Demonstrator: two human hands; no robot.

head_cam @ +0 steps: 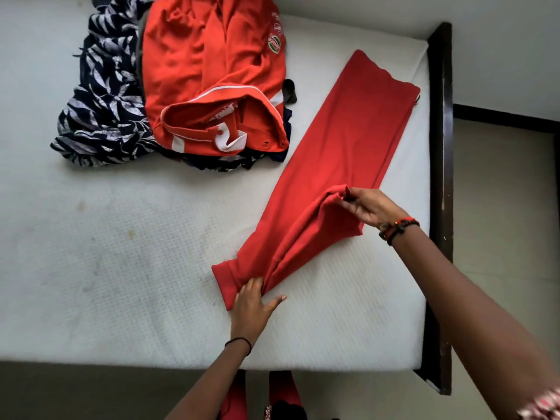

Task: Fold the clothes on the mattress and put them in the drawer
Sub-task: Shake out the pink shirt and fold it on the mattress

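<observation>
The red garment [342, 140] lay in a long diagonal strip on the white mattress [121, 253]. It ran from the upper right of the frame, near the dark bed frame [441, 131], down to a banded hem at lower centre. Whether it was trousers or a long-sleeved top could not be told.

The left hand [253, 304] rested at that lower end. Its fingertips pressed down on gathered cloth beside the hem and its thumb was splayed onto the bare mattress. This probably pinned the end in place so the strip would not slide.

The right hand [368, 207], at centre right, pinched a raised ridge of the same cloth between thumb and fingers, lifting it slightly off the mattress. That pull drew creases running down toward the left hand. The hold looked meant either to tuck a loose edge inward or to start doubling the strip over.

In the upper left of the frame sat an unfolded heap. An orange polo shirt [206, 71] with white trim lay on top of a navy leaf-print garment [100, 110], well apart from the red piece and evidently waiting its turn.

No drawer was in view. The task seemed early on, with one item mid-fold and nothing yet stowed.
</observation>
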